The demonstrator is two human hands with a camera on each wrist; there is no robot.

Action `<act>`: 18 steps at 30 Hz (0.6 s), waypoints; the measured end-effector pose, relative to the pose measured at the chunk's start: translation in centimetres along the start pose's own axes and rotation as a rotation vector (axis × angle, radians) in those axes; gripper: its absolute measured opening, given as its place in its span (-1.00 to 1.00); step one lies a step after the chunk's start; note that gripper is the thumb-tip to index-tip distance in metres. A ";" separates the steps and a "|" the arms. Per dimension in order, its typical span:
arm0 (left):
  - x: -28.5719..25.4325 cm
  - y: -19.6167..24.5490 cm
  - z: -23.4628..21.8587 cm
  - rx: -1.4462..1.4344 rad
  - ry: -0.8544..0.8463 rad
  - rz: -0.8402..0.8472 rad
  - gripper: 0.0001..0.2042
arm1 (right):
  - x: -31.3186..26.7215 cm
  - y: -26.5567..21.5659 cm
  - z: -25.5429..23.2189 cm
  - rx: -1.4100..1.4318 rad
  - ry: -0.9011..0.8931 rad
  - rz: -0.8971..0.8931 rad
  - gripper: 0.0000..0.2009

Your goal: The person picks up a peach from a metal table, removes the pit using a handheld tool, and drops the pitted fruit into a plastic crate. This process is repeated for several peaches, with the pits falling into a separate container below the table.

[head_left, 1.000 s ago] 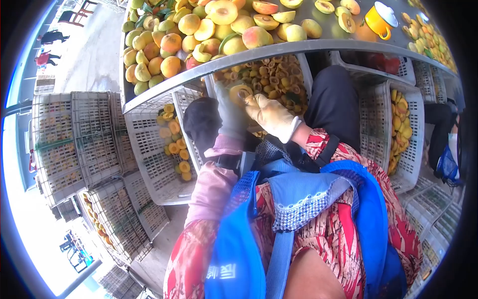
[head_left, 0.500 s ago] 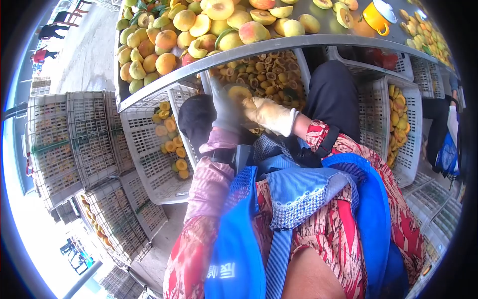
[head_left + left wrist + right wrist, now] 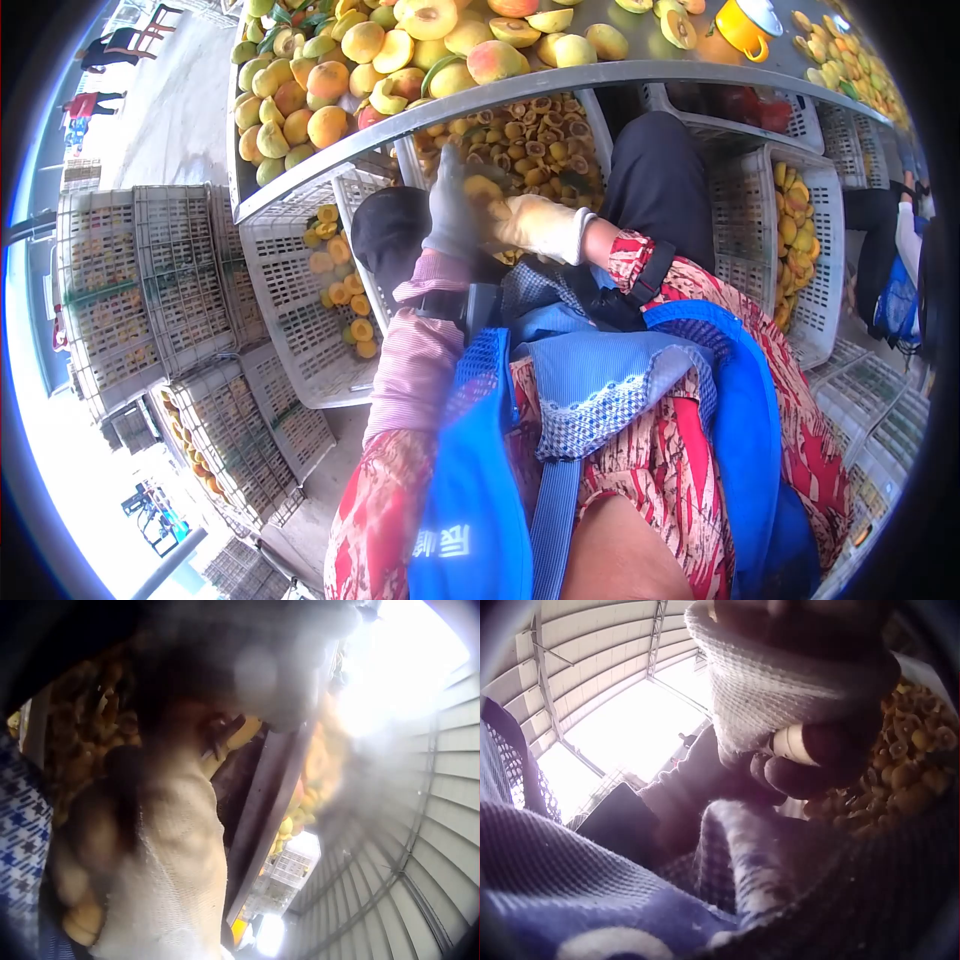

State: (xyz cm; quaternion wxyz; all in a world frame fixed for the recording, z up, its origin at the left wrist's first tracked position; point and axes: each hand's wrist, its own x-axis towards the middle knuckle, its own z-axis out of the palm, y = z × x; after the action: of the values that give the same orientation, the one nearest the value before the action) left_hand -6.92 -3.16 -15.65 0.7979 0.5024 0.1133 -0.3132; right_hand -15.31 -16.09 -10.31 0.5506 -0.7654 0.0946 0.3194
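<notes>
My left hand (image 3: pixel 452 208), in a grey glove, holds a yellow peach half (image 3: pixel 483 190) above the crate between the knees; its fingers point up toward the table edge. Beside it, my right hand (image 3: pixel 538 226), in a cream glove, meets the fruit with its fingertips. The right fingers grip a small tool whose pale handle (image 3: pixel 796 744) shows end-on in the right wrist view. Its dark curved metal blade (image 3: pixel 229 736) lies against the yellow flesh in the left wrist view. Glove and blur hide most of the tool.
Whole and halved peaches (image 3: pixel 390 60) cover the metal table (image 3: pixel 610 78), with a yellow enamel mug (image 3: pixel 741 27) there. Cut pieces (image 3: pixel 540 140) fill the crate between the knees. Crates with peach halves stand left (image 3: pixel 290 350) and right (image 3: pixel 825 290). Stacked crates (image 3: pixel 110 290) stand further left.
The left hand has turned more upright, and both hands stay together at the peach half. The head view has shifted slightly, so the table sits higher in it.
</notes>
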 end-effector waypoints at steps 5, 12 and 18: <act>2.1 -2.4 -3.1 0.172 -0.038 0.399 -0.62 | 0.6 0.8 0.3 0.443 -0.021 -0.122 -0.67; 2.3 -3.0 -3.7 0.306 0.070 0.302 -0.62 | 0.8 0.5 0.8 0.433 -0.099 0.067 -0.73; 2.5 -2.4 -2.8 0.390 0.063 0.389 -0.61 | 0.4 -0.1 -0.3 0.750 -0.262 0.179 -0.77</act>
State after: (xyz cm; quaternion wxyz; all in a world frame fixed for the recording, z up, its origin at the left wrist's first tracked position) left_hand -6.03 -2.41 -19.98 0.7275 0.6681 -0.0231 -0.1542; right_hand -14.87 -16.22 -10.45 0.7689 -0.4532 0.1999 0.4043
